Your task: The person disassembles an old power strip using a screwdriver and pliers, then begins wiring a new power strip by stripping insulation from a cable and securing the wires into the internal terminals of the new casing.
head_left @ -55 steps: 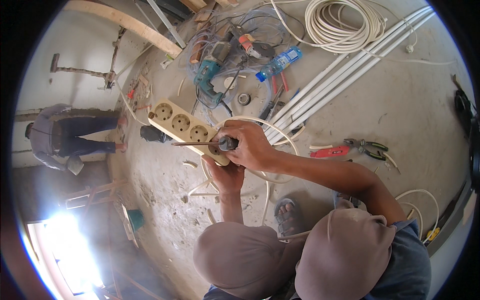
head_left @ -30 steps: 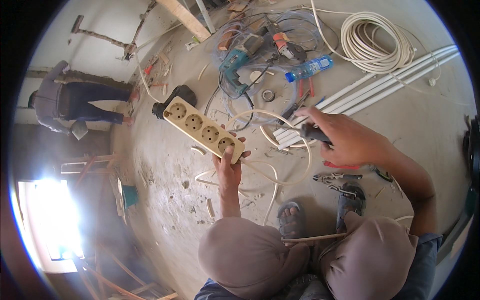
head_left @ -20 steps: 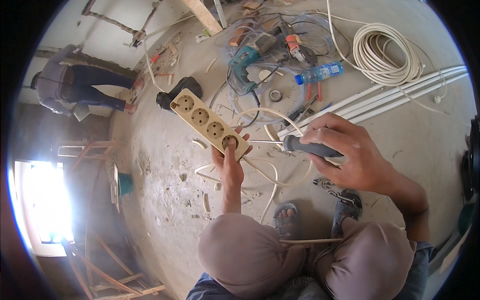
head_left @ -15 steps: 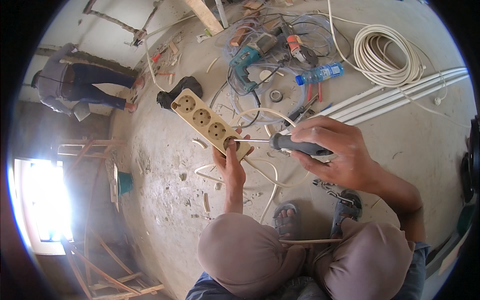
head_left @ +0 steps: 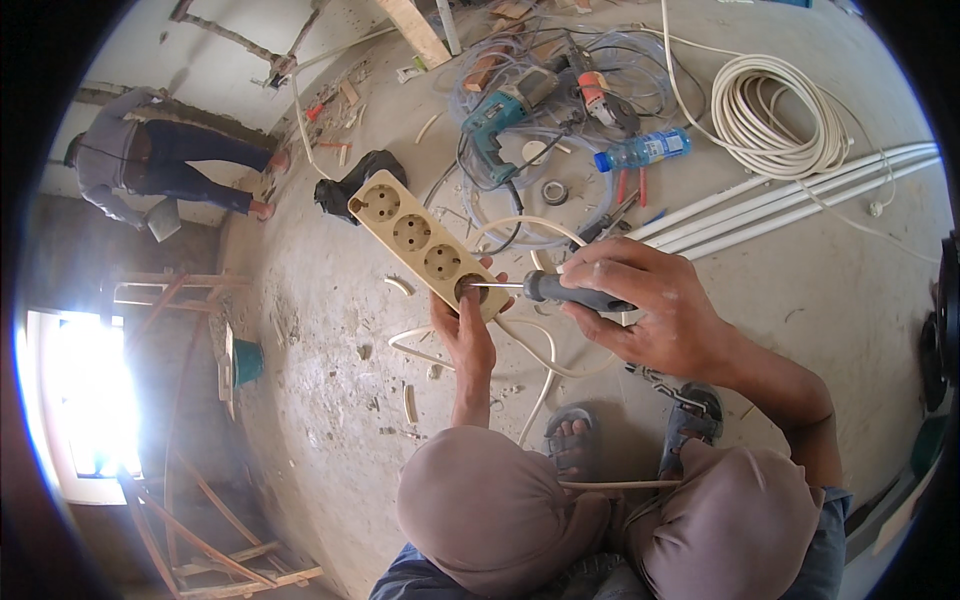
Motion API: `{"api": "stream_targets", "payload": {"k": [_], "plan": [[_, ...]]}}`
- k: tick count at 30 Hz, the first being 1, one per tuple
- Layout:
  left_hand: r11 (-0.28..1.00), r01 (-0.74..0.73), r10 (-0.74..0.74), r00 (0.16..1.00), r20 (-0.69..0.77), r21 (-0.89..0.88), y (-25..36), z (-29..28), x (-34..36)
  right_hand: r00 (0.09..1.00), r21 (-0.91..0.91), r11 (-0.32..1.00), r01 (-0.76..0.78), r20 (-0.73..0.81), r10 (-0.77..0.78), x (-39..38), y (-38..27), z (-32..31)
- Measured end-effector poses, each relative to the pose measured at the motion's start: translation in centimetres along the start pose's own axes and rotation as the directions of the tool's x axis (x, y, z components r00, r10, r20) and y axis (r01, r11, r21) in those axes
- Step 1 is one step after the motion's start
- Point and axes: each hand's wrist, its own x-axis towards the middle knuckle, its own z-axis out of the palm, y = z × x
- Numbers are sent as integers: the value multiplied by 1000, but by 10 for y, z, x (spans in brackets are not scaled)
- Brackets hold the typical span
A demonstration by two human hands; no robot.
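My left hand (head_left: 470, 340) grips the near end of a cream power strip (head_left: 428, 244) with several round sockets, its thumb laid over the nearest socket. The strip slants up and away to the left. In my right hand (head_left: 655, 305) is a screwdriver (head_left: 575, 292) with a dark grey handle and a thin metal shaft, held almost level. The shaft's tip points left into the nearest socket, beside my left thumb; whether it touches a screw is hidden. A white cable (head_left: 553, 350) loops below the strip's near end.
A teal power drill (head_left: 492, 130), an angle grinder (head_left: 603, 103) and a water bottle (head_left: 643, 150) lie on the floor ahead. A coiled white cable (head_left: 730, 110) and white pipes (head_left: 720, 218) lie at right. At far left a person (head_left: 150, 155) bends near the wall. A black bag (head_left: 338, 192) lies behind the strip.
My right hand and the screwdriver have moved left, with less of the shaft showing outside the socket. The strip has shifted slightly right and nearer.
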Motion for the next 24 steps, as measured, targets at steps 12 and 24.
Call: {"api": "stream_targets", "payload": {"k": [12, 24], "plan": [[1000, 16, -16, 1000, -6, 8, 2, 2, 0, 999, -5, 999, -40, 20, 40, -1, -2, -3], [980, -130, 131, 991, 4, 149, -10, -1, 3, 939, -131, 984, 118, 338, -68, 32, -30, -19]]}}
